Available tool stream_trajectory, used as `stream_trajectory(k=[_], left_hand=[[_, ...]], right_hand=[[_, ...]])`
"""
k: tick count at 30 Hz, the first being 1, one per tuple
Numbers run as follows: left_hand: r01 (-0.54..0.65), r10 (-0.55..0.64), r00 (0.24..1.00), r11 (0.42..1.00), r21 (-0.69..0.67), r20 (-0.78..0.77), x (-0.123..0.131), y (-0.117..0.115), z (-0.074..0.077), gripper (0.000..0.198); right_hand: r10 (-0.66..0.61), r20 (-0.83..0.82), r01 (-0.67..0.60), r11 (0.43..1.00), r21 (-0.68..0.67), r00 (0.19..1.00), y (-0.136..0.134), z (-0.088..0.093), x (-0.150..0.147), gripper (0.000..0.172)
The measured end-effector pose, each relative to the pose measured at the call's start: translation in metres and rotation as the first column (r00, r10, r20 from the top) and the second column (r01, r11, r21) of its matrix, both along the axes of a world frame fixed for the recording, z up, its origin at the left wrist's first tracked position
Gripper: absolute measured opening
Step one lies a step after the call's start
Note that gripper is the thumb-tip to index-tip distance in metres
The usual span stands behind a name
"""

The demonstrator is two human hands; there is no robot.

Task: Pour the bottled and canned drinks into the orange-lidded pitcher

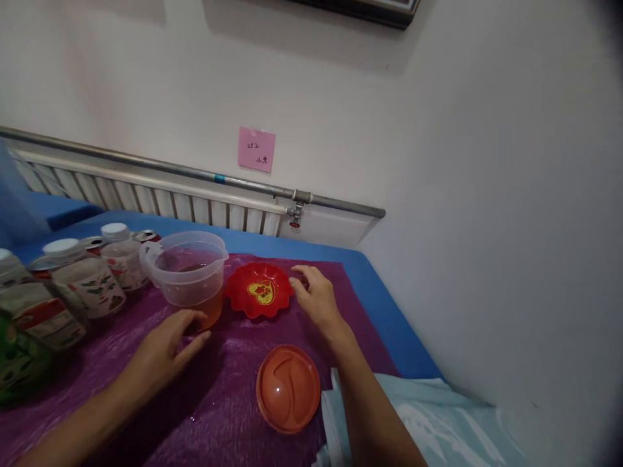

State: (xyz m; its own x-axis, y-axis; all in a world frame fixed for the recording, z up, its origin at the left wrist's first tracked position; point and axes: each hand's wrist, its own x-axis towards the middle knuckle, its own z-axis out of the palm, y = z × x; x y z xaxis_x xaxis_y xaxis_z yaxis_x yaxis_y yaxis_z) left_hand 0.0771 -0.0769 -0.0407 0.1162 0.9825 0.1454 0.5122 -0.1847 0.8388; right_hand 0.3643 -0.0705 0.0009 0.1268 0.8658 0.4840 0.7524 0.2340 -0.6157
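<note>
My left hand (170, 344) is at the near side of a clear plastic jug (187, 285), its fingers and thumb apart; whether the fingertips touch the jug I cannot tell. Amber liquid fills the lower part of the jug. A red wavy-rimmed plate (241, 295) with a yellow picture in its centre lies to the right of the jug. Just beside that plate's right edge is my right hand (316, 298), fingers loosely curved and apart, with nothing visible in it. Nearer to me sits a round orange-brown lidded container (288, 389), between my two forearms.
Several white-capped clear jars (87, 285) and some cans stand at the left, with a green container (22, 363) in front. Purple plastic sheeting (233, 415) covers the blue table (389, 318). A light blue cloth (438, 415) lies at the right. Behind are a radiator (195, 207) and pipe (341, 205).
</note>
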Motion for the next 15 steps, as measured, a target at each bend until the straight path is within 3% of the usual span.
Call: stream_trajectory(k=[3,6,11,15], left_hand=[[0.209,-0.210,0.977,0.977,-0.049,-0.034,0.020,0.015,-0.010,0.040],[0.330,-0.334,0.942,0.939,-0.097,-0.030,0.033,0.021,-0.027,0.032],[0.379,-0.379,0.925,0.918,-0.117,0.024,0.036,0.017,-0.061,0.030],[0.413,-0.410,0.911,0.908,-0.071,0.054,0.029,0.019,-0.076,0.028]], right_hand=[[-0.052,0.021,0.054,0.994,-0.094,0.998,-0.007,-0.015,-0.004,0.026],[-0.139,0.016,0.139,0.969,-0.205,0.990,-0.007,-0.035,-0.006,0.029],[-0.258,-0.092,0.194,0.879,-0.436,0.962,0.014,-0.062,-0.004,0.028],[-0.347,-0.235,0.140,0.780,-0.610,0.908,0.036,-0.071,-0.008,0.028]])
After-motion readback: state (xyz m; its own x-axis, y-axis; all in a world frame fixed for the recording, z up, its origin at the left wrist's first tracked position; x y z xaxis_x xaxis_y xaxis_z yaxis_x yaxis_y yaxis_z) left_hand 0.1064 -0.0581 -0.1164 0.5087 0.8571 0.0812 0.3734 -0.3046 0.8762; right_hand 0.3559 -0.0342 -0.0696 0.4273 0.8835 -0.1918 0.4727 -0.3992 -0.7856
